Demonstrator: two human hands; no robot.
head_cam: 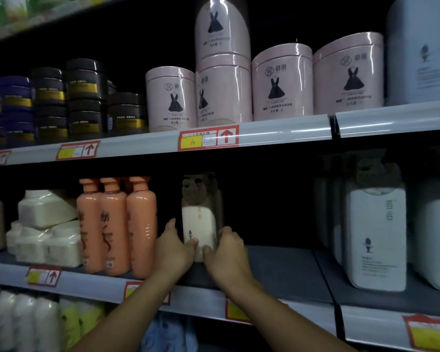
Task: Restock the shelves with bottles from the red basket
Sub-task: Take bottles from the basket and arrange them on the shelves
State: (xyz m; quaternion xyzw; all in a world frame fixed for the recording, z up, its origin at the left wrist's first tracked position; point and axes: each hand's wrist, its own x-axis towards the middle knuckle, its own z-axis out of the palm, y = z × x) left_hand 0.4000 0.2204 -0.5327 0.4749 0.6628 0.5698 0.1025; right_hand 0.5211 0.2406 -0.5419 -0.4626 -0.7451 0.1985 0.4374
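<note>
— Dim store shelving fills the frame, grey metal boards with glossy rails and red-and-yellow price tags [208, 140]. On the middle shelf [285, 270], centre of the frame, both hands are on one bottle [201, 224]. What worries you?

— The gap it stands in. That bottle looks tall, narrow and flat-sided, cream plastic below with a brownish printed top, possibly in a clear sleeve; the picture is blurred there, so I can't be sure. Its base seems to rest on the shelf, set back from the front rail. A narrow foot on smooth painted metal could rock if either hand lets go unevenly.

— How is the grip?

— The left hand [174, 246] presses its thumb and fingers against the bottle's left side; the right hand [228, 250] wraps the lower right edge. Both are closed on it, pinching it between them.

— And the neighbours?

— Just left stand the orange bottles [117, 224], smooth, rounded, glossy, with stepped caps. The left hand's back sits nearly against the closest one. I'd judge a sideways nudge could topple that row like skittles. To the right the shelf is bare and dark, so nothing braces the bottle on that side.

— Anything overhead?

— Pink cylinders [281, 85] on the upper shelf, shiny like wrapped card, one stacked on another. They're well apart from the hands, so low risk. The red basket isn't in view.
</note>
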